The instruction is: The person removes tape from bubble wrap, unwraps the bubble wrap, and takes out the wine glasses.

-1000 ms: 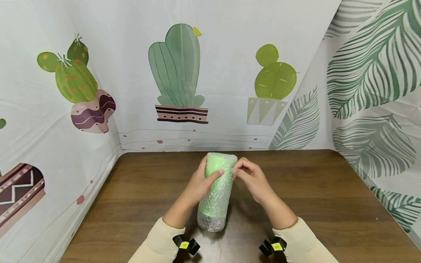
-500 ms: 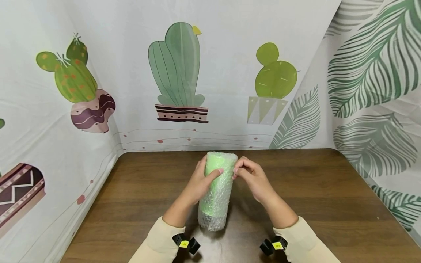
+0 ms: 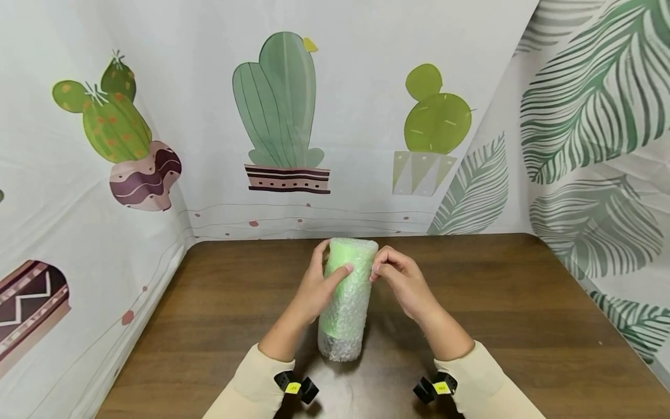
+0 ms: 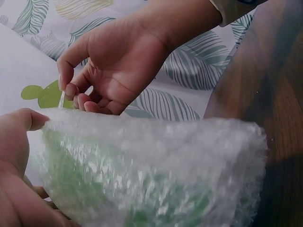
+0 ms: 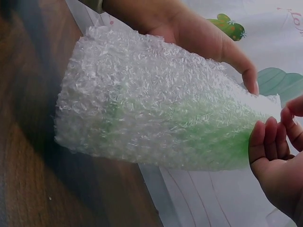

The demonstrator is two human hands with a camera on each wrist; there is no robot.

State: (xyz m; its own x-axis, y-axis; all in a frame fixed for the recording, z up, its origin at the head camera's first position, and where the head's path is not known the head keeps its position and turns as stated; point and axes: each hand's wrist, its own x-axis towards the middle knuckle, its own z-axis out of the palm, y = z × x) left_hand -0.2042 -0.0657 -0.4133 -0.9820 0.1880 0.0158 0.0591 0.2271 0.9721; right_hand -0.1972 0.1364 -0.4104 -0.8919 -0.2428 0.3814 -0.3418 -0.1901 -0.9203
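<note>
A green cylindrical object wrapped in bubble wrap [image 3: 346, 302] stands slightly tilted over the table in the head view. My left hand [image 3: 318, 288] grips its upper left side, with the thumb across the front and the fingers behind. At the upper right rim, my right hand [image 3: 400, 279] pinches a small pale strip [image 4: 62, 98] between thumb and forefinger. That strip rises from the edge of the wrap in the left wrist view; whether it is film or tape I cannot tell. The wrap blurs what is inside, showing green above a clear, greyish lower end.
The brown wooden table [image 3: 235, 326] spreads out under and around the hands. Behind it hangs a white cloth [image 3: 361, 116] printed with cacti, and leaf-patterned cloth [image 3: 586, 174] covers the right side. A small black camera sits on each wrist.
The wrapped cylinder has shifted slightly upward in the head view, its lower end a little to the right. Both hands keep nearly the same hold, and the view has tilted slightly.
</note>
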